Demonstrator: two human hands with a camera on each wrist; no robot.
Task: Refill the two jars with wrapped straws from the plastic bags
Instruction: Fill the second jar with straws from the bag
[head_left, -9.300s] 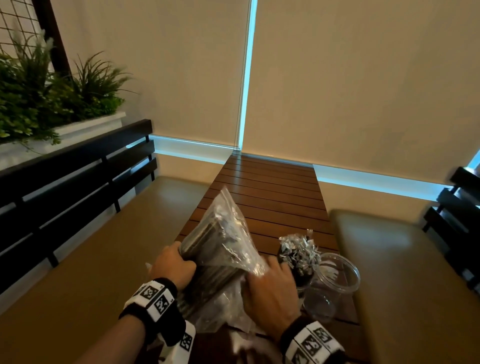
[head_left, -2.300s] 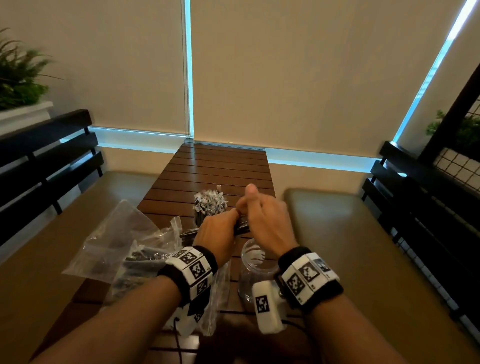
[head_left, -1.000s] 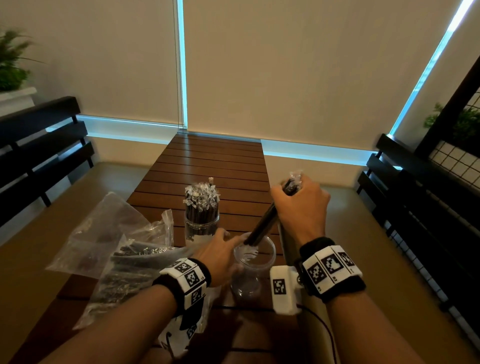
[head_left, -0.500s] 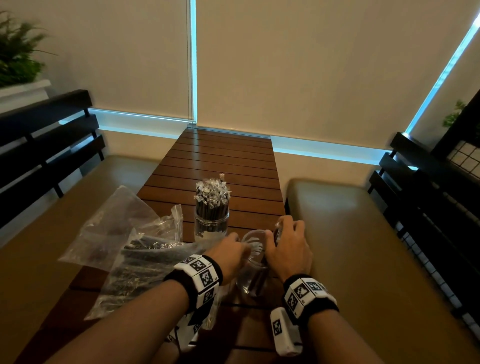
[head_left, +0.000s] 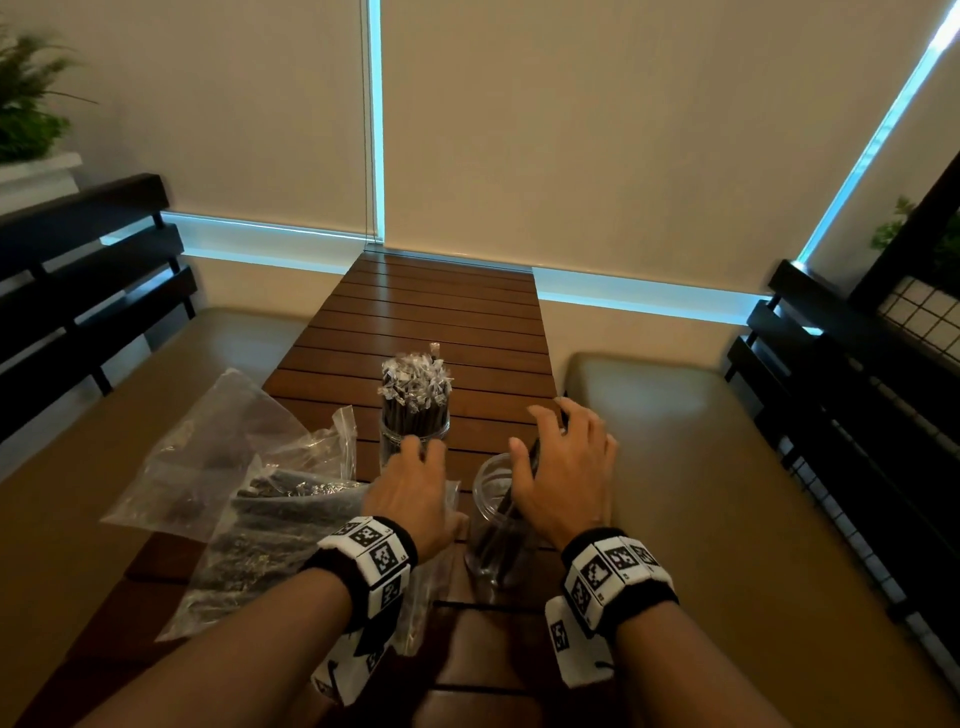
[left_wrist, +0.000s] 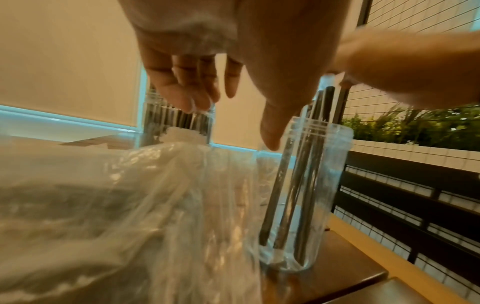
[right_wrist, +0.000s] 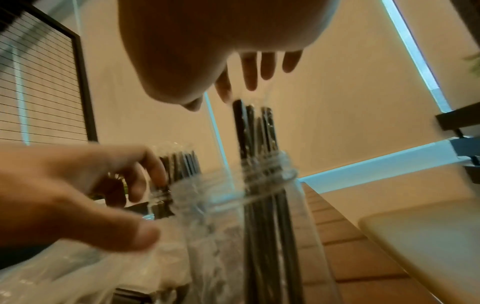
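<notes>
A clear near jar (head_left: 493, 525) stands on the wooden table (head_left: 441, 322) with a few dark wrapped straws (head_left: 519, 483) leaning in it. My right hand (head_left: 550, 447) hovers over the straw tops with its fingers spread and holds nothing; the right wrist view shows the straws (right_wrist: 255, 133) just under the fingertips. My left hand (head_left: 415, 467) hangs relaxed and empty between the near jar (left_wrist: 303, 195) and the full far jar (head_left: 414, 410), above the bag. Contact with the full jar (right_wrist: 179, 164) is unclear. Two clear plastic bags (head_left: 249, 499) with straws lie at the left.
Padded benches (head_left: 727, 493) flank the narrow table on both sides, with black slatted backrests (head_left: 857, 389) behind them. The near jar stands close to the table's right edge. Blinds close off the far end; the far half of the table holds nothing.
My right hand has let go of the straws, which now stand in the near jar, and has opened above them. My left hand has come off that jar and shifted left.
</notes>
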